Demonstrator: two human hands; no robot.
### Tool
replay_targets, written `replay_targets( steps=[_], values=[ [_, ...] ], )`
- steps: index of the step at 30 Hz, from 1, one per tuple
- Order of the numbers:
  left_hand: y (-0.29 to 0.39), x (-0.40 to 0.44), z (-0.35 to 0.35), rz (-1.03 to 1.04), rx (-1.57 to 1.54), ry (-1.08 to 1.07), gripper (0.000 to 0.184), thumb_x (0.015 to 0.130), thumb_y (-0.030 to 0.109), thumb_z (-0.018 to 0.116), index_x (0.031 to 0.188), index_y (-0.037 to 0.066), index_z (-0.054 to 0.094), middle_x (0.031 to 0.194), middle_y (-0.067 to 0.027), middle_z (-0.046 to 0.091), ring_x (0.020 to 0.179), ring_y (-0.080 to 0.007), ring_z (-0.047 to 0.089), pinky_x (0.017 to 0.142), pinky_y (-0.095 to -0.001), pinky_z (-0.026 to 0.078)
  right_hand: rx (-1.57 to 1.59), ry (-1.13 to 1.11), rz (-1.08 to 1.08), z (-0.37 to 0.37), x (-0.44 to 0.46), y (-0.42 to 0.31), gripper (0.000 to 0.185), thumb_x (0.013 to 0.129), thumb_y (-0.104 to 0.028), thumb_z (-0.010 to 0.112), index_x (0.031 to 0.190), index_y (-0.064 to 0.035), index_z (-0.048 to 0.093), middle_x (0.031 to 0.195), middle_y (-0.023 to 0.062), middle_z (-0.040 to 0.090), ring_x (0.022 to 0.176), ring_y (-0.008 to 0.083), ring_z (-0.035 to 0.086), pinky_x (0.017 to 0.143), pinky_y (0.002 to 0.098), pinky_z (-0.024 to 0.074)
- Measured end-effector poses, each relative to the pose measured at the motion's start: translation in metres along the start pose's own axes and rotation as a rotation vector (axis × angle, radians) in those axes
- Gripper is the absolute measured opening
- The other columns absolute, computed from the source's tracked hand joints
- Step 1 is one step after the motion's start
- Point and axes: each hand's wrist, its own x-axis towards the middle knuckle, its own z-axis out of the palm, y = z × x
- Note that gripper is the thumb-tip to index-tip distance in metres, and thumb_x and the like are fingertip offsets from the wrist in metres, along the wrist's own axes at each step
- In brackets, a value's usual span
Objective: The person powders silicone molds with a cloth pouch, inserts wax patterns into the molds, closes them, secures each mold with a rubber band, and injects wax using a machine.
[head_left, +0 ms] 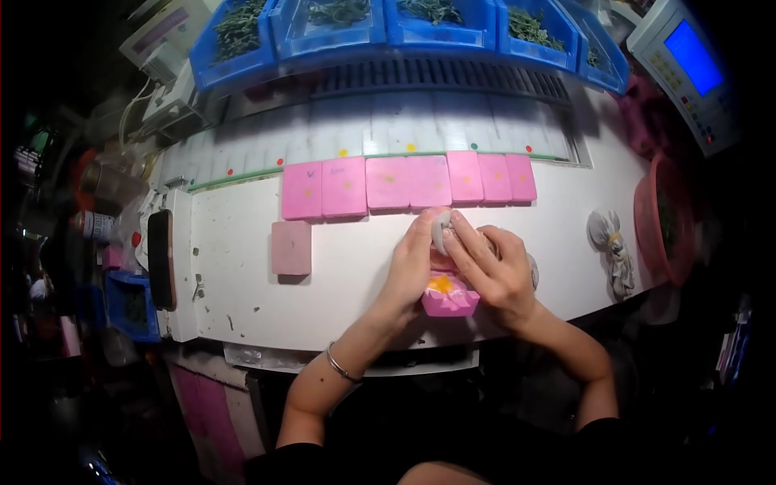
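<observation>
Grey pouch [441,234]: clasped between left hand [408,271] and right hand [499,279], over worktop [347,279], beyond pink block [451,305]. Probably light, soft, little prone to slipping; contents indeterminable. Best held around the sides, without hard pinching.

I am observing a device [692,66] showing a blue screen, upper right; a dark phone-like slab [162,260] is lying left; a reddish basin [647,222] is sitting right.

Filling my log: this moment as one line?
left hand: on grey item | right hand: same item | nearer: pink piece, yellow mark | beyond: pink blocks in row
</observation>
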Motion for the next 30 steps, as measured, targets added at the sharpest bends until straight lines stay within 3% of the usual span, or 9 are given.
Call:
replay_targets(
  steps=[9,17,22,28,30],
  values=[
    [0.014,-0.001,0.0,-0.2,-0.082,0.01,0.047,0.097,0.044,0.032,0.12,0.006,0.046,0.093,-0.008,0.059,0.07,-0.0141,0.059,0.057,-0.0293,0.053,0.088,0.035,0.079,-0.022,0.006,0.008,0.047,0.065,-0.006,0.063,0.112,-0.006,0.063,0.119,0.0067,0.059,0.084,0.0203,0.051,0.074,0.03,0.0431],
    [0.014,-0.004,0.008,-0.184,-0.193,-0.027,0.048,0.097,0.045,0.032,0.12,0.005,0.046,0.092,-0.0083,0.058,0.077,-0.0147,0.06,0.063,-0.0295,0.054,0.048,0.137,-0.049,-0.013,-0.003,0.009,0.043,0.069,-0.008,0.062,0.112,-0.0095,0.064,0.119,0.0047,0.059,0.085,0.0195,0.051,0.075,0.0301,0.042],
    [0.01,0.0,0.007,-0.111,-0.138,-0.048,0.047,0.098,0.043,0.031,0.12,0.004,0.044,0.096,-0.0095,0.058,0.08,-0.0151,0.06,0.07,-0.0275,0.052,0.036,-0.06,-0.143,-0.011,-0.006,0.015,0.039,0.073,-0.014,0.058,0.112,-0.0103,0.063,0.119,0.0012,0.058,0.088,0.0192,0.051,0.079,0.0331,0.0392],
    [0.012,0.0,0.008,-0.138,-0.171,-0.072,0.043,0.099,0.04,0.032,0.12,0.004,0.044,0.099,-0.0096,0.056,0.084,-0.0146,0.058,0.072,-0.0276,0.051,0.039,-0.006,-0.15,-0.017,-0.005,0.019,0.039,0.073,-0.014,0.057,0.112,-0.0096,0.062,0.12,0.0023,0.057,0.088,0.0199,0.051,0.077,0.0321,0.0394],
    [0.01,0.001,0.009,-0.064,-0.025,-0.046,0.043,0.099,0.04,0.033,0.118,0.004,0.046,0.099,-0.0093,0.057,0.083,-0.0141,0.058,0.072,-0.0281,0.05,-0.015,-0.021,-0.165,-0.011,-0.009,0.015,0.04,0.074,-0.014,0.057,0.113,-0.0098,0.062,0.12,0.0024,0.057,0.088,0.0203,0.051,0.077,0.0312,0.0397]
  ],
)
